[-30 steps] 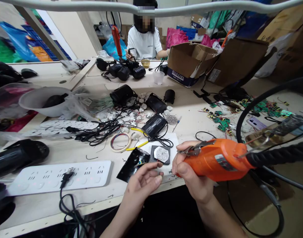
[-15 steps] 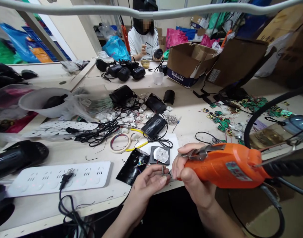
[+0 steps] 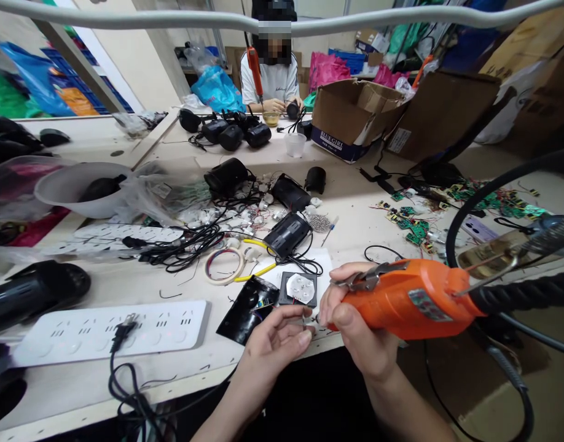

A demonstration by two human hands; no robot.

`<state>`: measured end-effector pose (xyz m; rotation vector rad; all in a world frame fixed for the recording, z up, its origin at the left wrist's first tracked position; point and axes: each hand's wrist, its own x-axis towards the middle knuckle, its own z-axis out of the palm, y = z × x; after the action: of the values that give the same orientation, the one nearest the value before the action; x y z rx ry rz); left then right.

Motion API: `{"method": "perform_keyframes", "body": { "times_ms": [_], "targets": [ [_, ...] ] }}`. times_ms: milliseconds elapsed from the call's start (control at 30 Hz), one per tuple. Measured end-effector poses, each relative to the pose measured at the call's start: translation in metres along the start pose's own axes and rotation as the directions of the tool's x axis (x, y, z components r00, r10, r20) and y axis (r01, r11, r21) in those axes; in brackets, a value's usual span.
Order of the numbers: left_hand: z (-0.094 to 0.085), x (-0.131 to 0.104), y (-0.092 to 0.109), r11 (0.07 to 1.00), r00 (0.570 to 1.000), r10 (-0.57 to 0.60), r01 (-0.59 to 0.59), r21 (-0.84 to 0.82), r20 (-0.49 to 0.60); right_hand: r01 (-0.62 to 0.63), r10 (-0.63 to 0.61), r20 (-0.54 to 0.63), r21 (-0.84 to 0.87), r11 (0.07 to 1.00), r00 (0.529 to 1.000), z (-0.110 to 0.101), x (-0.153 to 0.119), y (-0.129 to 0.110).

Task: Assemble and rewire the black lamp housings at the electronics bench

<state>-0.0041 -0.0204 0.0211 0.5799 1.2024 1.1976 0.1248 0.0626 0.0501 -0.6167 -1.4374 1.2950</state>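
left hand point(image 3: 277, 337) pinches a tiny screw point(image 3: 307, 320) at the table's near edge, by the driver tip | right hand point(image 3: 356, 325) wraps the orange electric screwdriver point(image 3: 411, 298) | screw likely light, slippery, best held by fingertips | beyond: square LED panel point(image 3: 299, 287), tape roll point(image 3: 224, 264), white power strip point(image 3: 102, 328)

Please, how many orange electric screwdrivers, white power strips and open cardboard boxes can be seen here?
Orange electric screwdrivers: 2, one in the right hand, one hanging by the person opposite
White power strips: 2
Open cardboard boxes: 1
Total: 5
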Motion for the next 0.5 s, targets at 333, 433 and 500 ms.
{"method": "perform_keyframes", "body": {
  "times_ms": [333, 433, 500],
  "targets": [
    [-0.011, 0.034, 0.022, 0.364, 0.762, 0.629, -0.462, 0.809, 0.152, 0.016, -0.014, -0.055, 0.034, 0.999, 0.998, -0.012, 0.033, -0.016],
    [-0.008, 0.045, 0.022, 0.217, 0.723, 0.643, -0.49, 0.845, 0.254, 0.014, -0.004, -0.132, 0.072, 0.997, 0.991, -0.011, 0.04, -0.019],
    [-0.007, 0.048, 0.02, 0.192, 0.731, 0.621, -0.491, 0.85, 0.282, 0.025, -0.007, -0.181, 0.098, 0.995, 0.983, -0.009, 0.044, -0.022]
  ]
}}
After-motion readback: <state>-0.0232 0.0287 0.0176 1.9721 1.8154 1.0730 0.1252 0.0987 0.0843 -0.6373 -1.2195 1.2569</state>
